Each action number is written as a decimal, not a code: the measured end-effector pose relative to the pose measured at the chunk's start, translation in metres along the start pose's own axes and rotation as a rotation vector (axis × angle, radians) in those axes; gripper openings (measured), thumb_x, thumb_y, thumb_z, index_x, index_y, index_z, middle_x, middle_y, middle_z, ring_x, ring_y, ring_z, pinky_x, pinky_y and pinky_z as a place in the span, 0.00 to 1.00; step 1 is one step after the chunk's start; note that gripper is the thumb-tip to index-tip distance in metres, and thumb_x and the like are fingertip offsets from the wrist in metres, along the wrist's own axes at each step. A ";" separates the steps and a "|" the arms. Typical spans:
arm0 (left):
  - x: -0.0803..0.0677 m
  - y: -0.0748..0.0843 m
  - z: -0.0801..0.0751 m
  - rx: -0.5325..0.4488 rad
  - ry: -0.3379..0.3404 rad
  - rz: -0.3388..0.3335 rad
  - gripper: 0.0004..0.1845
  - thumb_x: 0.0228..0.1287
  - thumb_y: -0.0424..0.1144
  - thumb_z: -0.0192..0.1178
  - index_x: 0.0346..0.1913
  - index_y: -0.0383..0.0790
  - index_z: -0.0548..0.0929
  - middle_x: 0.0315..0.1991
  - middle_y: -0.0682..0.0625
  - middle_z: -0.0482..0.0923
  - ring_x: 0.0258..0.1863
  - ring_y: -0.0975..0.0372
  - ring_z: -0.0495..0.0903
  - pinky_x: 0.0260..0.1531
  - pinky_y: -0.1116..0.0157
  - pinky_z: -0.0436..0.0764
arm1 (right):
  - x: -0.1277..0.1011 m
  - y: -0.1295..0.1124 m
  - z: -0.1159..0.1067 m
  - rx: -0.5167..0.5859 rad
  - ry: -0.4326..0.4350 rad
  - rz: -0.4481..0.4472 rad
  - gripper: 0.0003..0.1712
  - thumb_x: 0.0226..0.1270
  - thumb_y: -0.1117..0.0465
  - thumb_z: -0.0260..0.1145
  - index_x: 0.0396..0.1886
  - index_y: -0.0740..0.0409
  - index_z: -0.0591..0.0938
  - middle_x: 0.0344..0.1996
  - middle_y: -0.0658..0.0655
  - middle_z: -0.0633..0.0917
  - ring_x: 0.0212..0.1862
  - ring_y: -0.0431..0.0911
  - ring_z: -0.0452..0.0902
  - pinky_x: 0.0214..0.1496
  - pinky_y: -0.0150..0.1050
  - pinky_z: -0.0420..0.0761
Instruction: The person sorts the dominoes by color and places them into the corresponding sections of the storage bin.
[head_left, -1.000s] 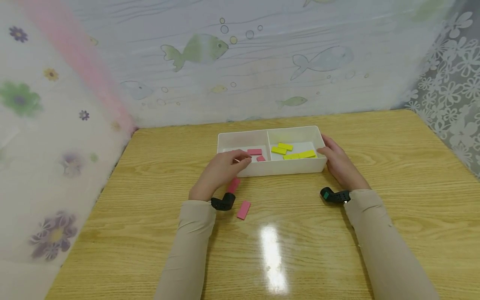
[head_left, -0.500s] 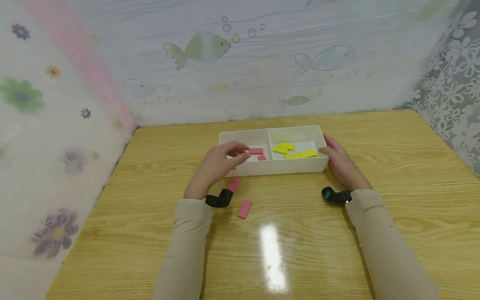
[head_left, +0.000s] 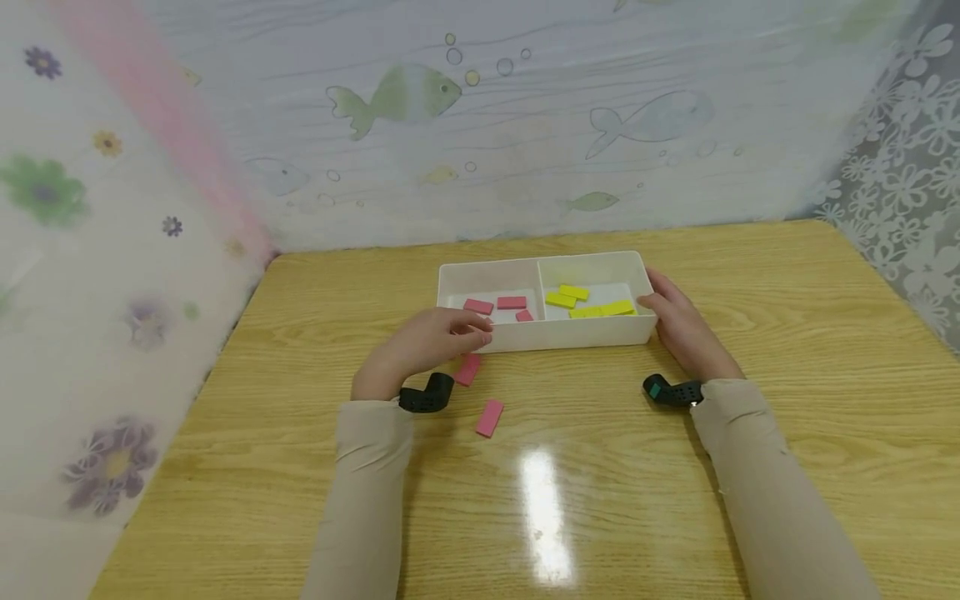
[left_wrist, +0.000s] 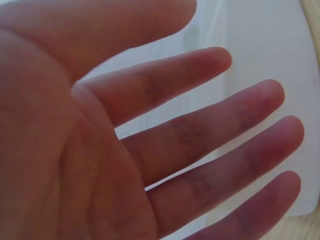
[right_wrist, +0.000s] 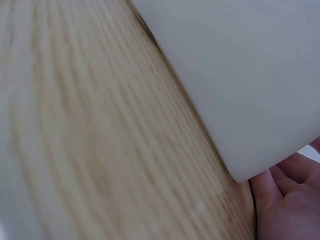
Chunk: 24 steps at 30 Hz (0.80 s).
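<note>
A white two-compartment box (head_left: 570, 335) stands on the table. Its left compartment holds several pink blocks (head_left: 512, 302), its right one several yellow blocks (head_left: 617, 307). My left hand (head_left: 423, 343) hovers at the box's near left corner, partly hiding the front wall. In the left wrist view its fingers (left_wrist: 200, 122) are extended and spread, with nothing held. At the right end, my right hand (head_left: 684, 329) grips the box, thumb over the rim and fingers round the outside. Two flat pink blocks lie on the table, one (head_left: 468, 370) by my left hand, another (head_left: 490, 418) nearer me.
The wooden table (head_left: 615, 492) meets a fish-patterned curtain (head_left: 517, 125) behind the box. A flowered curtain (head_left: 112, 333) borders the left side, and a lace-patterned one (head_left: 918, 158) the right. Black wrist cameras (head_left: 427, 395) sit on both wrists.
My left hand has drawn back from over the left compartment, leftward and toward me, uncovering more pink blocks inside. The right hand keeps its grip on the box.
</note>
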<state>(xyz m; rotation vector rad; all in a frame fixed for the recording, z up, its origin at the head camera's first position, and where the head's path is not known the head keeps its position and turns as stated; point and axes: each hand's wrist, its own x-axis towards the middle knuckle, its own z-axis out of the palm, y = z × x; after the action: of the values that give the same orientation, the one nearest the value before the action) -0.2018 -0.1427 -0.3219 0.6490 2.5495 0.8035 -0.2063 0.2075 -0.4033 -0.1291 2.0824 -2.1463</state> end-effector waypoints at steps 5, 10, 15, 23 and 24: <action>-0.004 -0.002 -0.005 -0.009 0.004 -0.018 0.20 0.61 0.55 0.50 0.54 0.53 0.76 0.46 0.59 0.76 0.45 0.65 0.74 0.46 0.62 0.70 | 0.000 -0.001 0.001 -0.001 0.000 0.005 0.32 0.70 0.61 0.44 0.70 0.46 0.45 0.69 0.47 0.44 0.68 0.41 0.38 0.66 0.46 0.43; -0.004 -0.003 -0.007 0.025 -0.014 -0.051 0.21 0.62 0.56 0.49 0.54 0.54 0.76 0.49 0.60 0.74 0.47 0.65 0.73 0.48 0.62 0.70 | 0.000 -0.002 0.001 -0.001 0.006 0.010 0.32 0.70 0.61 0.44 0.70 0.44 0.46 0.69 0.46 0.45 0.68 0.40 0.38 0.66 0.46 0.44; -0.004 -0.005 -0.006 0.078 -0.058 -0.129 0.21 0.63 0.55 0.48 0.55 0.53 0.75 0.53 0.54 0.73 0.48 0.60 0.74 0.48 0.59 0.70 | -0.001 -0.002 0.000 -0.009 0.009 0.000 0.32 0.70 0.60 0.45 0.70 0.46 0.46 0.69 0.47 0.46 0.67 0.40 0.39 0.66 0.46 0.44; 0.003 -0.011 0.005 0.145 -0.100 -0.187 0.17 0.62 0.52 0.50 0.49 0.52 0.79 0.43 0.56 0.76 0.41 0.63 0.75 0.44 0.62 0.70 | 0.000 -0.001 0.000 -0.016 0.008 0.005 0.32 0.70 0.61 0.44 0.70 0.46 0.47 0.69 0.47 0.46 0.67 0.41 0.39 0.65 0.47 0.44; 0.003 -0.011 0.006 0.144 -0.097 -0.187 0.16 0.62 0.52 0.50 0.48 0.51 0.80 0.41 0.56 0.77 0.39 0.63 0.76 0.44 0.63 0.70 | 0.000 -0.001 0.000 -0.016 0.006 0.004 0.31 0.70 0.61 0.44 0.70 0.46 0.47 0.69 0.47 0.46 0.67 0.41 0.39 0.65 0.47 0.44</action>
<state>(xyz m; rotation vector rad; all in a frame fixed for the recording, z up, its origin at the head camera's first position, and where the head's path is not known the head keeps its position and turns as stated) -0.2049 -0.1462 -0.3339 0.4711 2.5485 0.5169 -0.2065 0.2078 -0.4023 -0.1202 2.1012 -2.1310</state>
